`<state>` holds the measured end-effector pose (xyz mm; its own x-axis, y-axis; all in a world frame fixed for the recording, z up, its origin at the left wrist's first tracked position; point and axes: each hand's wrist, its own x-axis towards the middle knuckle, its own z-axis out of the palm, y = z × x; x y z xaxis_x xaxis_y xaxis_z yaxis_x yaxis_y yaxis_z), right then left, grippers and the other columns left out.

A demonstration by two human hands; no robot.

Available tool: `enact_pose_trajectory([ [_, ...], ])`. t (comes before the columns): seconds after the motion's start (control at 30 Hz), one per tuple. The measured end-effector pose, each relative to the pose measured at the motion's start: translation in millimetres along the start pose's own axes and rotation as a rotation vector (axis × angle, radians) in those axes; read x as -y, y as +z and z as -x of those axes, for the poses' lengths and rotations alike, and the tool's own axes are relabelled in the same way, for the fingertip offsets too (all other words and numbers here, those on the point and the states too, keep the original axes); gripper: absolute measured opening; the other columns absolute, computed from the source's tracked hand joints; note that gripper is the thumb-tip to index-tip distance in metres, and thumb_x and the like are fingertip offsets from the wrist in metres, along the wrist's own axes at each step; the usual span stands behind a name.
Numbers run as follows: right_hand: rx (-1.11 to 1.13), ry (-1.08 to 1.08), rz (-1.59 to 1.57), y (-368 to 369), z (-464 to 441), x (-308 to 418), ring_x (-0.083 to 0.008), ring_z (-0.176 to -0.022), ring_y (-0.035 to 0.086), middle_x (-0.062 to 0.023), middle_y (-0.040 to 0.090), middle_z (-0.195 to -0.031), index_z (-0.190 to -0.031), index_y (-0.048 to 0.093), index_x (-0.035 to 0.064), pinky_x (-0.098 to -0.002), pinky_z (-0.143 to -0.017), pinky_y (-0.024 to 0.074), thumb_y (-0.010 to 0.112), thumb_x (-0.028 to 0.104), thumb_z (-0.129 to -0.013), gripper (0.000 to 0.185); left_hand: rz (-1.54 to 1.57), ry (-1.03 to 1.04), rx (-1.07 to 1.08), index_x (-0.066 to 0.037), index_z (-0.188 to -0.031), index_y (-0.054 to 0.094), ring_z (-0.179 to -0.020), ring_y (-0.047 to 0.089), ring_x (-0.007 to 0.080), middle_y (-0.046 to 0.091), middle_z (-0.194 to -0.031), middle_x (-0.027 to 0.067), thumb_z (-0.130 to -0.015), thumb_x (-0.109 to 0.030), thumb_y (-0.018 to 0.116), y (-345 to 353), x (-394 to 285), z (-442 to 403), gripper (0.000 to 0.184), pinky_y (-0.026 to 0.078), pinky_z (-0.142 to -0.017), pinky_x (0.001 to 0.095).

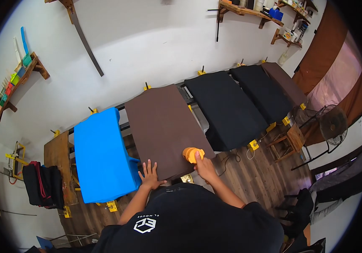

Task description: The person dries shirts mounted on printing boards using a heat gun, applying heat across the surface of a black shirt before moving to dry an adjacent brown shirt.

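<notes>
Brown fabric [164, 122] is stretched over a flat board in front of me. My left hand [150, 175] rests with spread fingers on its near left edge. My right hand [204, 165] grips an orange roll-shaped object [192, 155], thumb on top, over the near right corner of the brown fabric. Whether that object touches the fabric, I cannot tell. On the left lies a board covered in bright blue fabric [101, 156]. Black fabric [225, 109] covers the board to the right.
Farther right are another black-covered board [263, 92] and a brown one [284, 82]. A bare wooden board [56, 156] and folded dark cloths [42, 185] are at left. A wooden stool [288, 141] and a fan [333, 124] stand right. Wall shelves [246, 9] hold containers.
</notes>
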<state>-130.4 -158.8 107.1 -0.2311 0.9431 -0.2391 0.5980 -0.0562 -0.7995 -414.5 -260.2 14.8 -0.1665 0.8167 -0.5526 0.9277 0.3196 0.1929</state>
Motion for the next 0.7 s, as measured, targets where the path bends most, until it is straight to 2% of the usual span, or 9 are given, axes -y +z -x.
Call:
enact_pose_trajectory([
  [0.03,0.119,0.168,-0.19,-2,3,7,-0.0299,-0.066,0.071,-0.0129,0.068,-0.066,-0.085,0.072,-0.0031,-0.0452,-0.066,0.0534,0.023,0.078,-0.107,0.097,-0.002,-0.001,0.001,-0.018,-0.175,0.003,-0.165,-0.022,0.0394,-0.023,-0.18,0.0112,-0.082,-0.074,0.079,-1,0,0,0.133,0.001,-0.126,0.0746],
  [0.07,0.121,0.168,-0.19,2,2,6,-0.0299,-0.066,0.071,-0.0129,0.068,-0.066,-0.085,0.072,-0.0031,-0.0452,-0.066,0.0534,0.023,0.078,-0.107,0.097,-0.004,-0.005,0.009,-0.018,-0.175,0.003,-0.165,-0.022,0.0394,-0.023,-0.18,0.0113,-0.082,-0.074,0.08,-2,-1,1,0.133,0.001,-0.126,0.0745],
  [0.13,0.08,-0.01,0.066,10,-2,1,-0.0294,-0.066,0.07,-0.0136,0.067,-0.066,-0.085,0.07,-0.004,-0.0448,-0.065,0.0536,0.023,0.078,-0.107,0.097,-0.001,-0.014,0.015,-0.019,-0.175,0.003,-0.165,-0.022,0.0394,-0.023,-0.18,0.0114,-0.082,-0.074,0.08,-3,-2,-1,0.133,0.002,-0.126,0.0745],
  [0.17,0.053,-0.039,0.056,14,-1,-2,-0.0241,-0.061,0.068,-0.0121,0.065,-0.064,-0.081,0.069,-0.0027,-0.04,-0.056,0.0519,0.022,0.079,-0.107,0.097,-0.001,-0.014,0.019,-0.019,-0.175,0.003,-0.165,-0.022,0.0394,-0.023,-0.18,0.0115,-0.082,-0.074,0.08,-3,-2,-1,0.133,0.002,-0.126,0.0744],
  [0.23,0.187,0.212,-0.35,-7,8,24,-0.0197,-0.056,0.064,-0.0096,0.064,-0.063,-0.081,0.069,-0.0017,-0.0365,-0.051,0.0494,0.021,0.079,-0.106,0.097,0.0,-0.014,0.023,-0.018,-0.175,0.003,-0.165,-0.022,0.0394,-0.023,-0.18,0.0116,-0.082,-0.073,0.08,-2,-2,0,0.133,0.002,-0.126,0.0744],
  [0.37,0.054,0.078,-0.049,-8,0,-15,-0.0185,-0.054,0.061,-0.0072,0.064,-0.065,-0.088,0.071,-0.0012,-0.0358,-0.051,0.0489,0.02,0.081,-0.105,0.098,-0.004,-0.015,0.023,-0.018,-0.175,0.003,-0.164,-0.022,0.0394,-0.024,-0.18,0.0116,-0.082,-0.072,0.08,-4,-3,-1,0.132,0.002,-0.126,0.0747],
  [0.43,0.061,0.242,-0.23,-21,10,-4,-0.0227,-0.058,0.068,-0.0116,0.067,-0.065,-0.08,0.071,-0.0017,-0.04,-0.055,0.0512,0.021,0.079,-0.106,0.099,-0.005,-0.009,0.031,-0.018,-0.175,0.003,-0.164,-0.022,0.0394,-0.024,-0.18,0.0116,-0.082,-0.072,0.08,-1,-2,1,0.132,0.002,-0.126,0.0748],
  [0.5,-0.155,0.053,0.153,-23,11,-13,-0.0481,-0.084,0.074,-0.0265,0.073,-0.074,-0.082,0.073,-0.0075,-0.0563,-0.083,0.0536,0.024,0.077,-0.107,0.101,-0.012,-0.004,0.028,-0.018,-0.175,0.002,-0.164,-0.022,0.0405,-0.024,-0.18,0.0124,-0.082,-0.074,0.079,-1,0,-2,0.133,0.003,-0.126,0.0751],
  [0.7,-0.027,0.188,-0.072,-26,19,-21,-0.041,-0.078,0.074,-0.0201,0.071,-0.071,-0.086,0.073,-0.0037,-0.0513,-0.078,0.0546,0.02,0.077,-0.107,0.099,-0.022,0.025,0.021,-0.017,-0.175,0.001,-0.163,-0.023,0.0437,-0.025,-0.179,0.0146,-0.083,-0.076,0.076,1,3,-3,0.133,0.003,-0.125,0.0761],
])
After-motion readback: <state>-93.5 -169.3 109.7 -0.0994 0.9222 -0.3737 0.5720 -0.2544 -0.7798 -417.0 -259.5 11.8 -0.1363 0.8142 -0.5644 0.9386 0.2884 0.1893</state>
